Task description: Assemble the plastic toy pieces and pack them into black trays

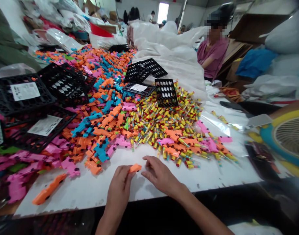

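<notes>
Near the front edge of the white table [161, 192], my left hand [120, 186] is closed on an orange toy car [135, 168], whose front end sticks out past the fingertips. Just right of the car, my right hand [161, 174] is open, thumb and fingers apart, with nothing in it. Beyond both hands spreads a pile of small yellow-capped clear tubes [149, 120]. To the left lies a big heap of toy cars [107, 114] in orange, pink, blue and green. A lone orange toy car [49, 190] rests at the front left.
Black plastic trays [22, 91] with white labels lie on the heap at left; another black tray [166, 93] leans on the tubes. A yellow and blue fan [290, 137] stands at right. Across the table is a person in a pink shirt [213, 57], beside large plastic sheeting [169, 45].
</notes>
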